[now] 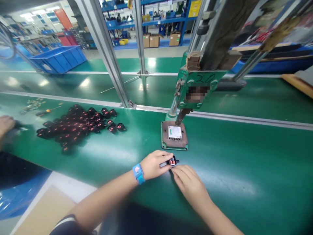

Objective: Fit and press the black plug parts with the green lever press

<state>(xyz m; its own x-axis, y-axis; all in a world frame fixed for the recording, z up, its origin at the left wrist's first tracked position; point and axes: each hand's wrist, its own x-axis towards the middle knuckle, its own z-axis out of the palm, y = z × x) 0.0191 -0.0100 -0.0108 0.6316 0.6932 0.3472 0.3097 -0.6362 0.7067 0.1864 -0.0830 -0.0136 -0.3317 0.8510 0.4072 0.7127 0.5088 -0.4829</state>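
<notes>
Green belt bench runs left-right across the view, with a green hand press standing over its steel base plate, a white pinned module seated on the plate. Heap of black units sits well left, a co-worker's hand beyond it. Working spot is on the belt just near-side of the plate. Small black unit with red display lies long axis roughly left-right, tilted slightly, grey end pointing left. Left hand is closed around that grey end, pinching it. Right hand is nearer the display end, fingers together and flat, tips just under the unit; contact unclear. Left hand is the one on it.
</notes>
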